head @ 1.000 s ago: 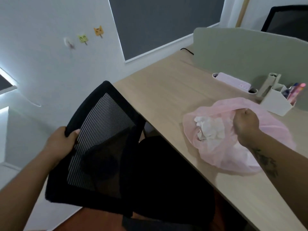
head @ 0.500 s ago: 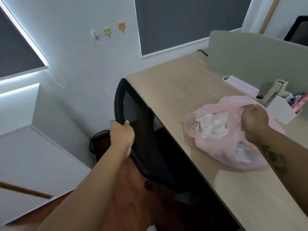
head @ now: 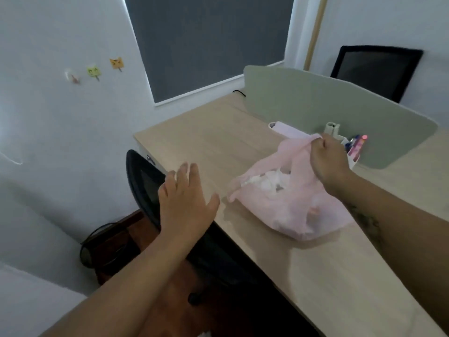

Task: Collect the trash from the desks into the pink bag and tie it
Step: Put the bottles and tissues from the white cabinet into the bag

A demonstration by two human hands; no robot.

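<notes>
A thin pink bag point(head: 298, 207) lies on the light wooden desk point(head: 218, 142), with crumpled white tissue trash point(head: 269, 180) showing at its open mouth. My right hand point(head: 328, 161) is shut on the bag's upper edge and holds it lifted near the desk organiser. My left hand point(head: 187, 203) hovers open with fingers spread over the desk's near edge, left of the bag and apart from it, holding nothing.
A black mesh chair point(head: 145, 186) is tucked under the desk edge below my left hand. A grey-green divider point(head: 340, 108) runs along the desk's far side, with a white organiser holding pens point(head: 354, 147) and a pale pink box point(head: 289, 130) in front of it. A second black chair point(head: 374, 69) stands beyond.
My left hand let go of the chair back after pushing it in under the desk, and now reaches open toward the bag. My right hand lifted the bag's edge higher.
</notes>
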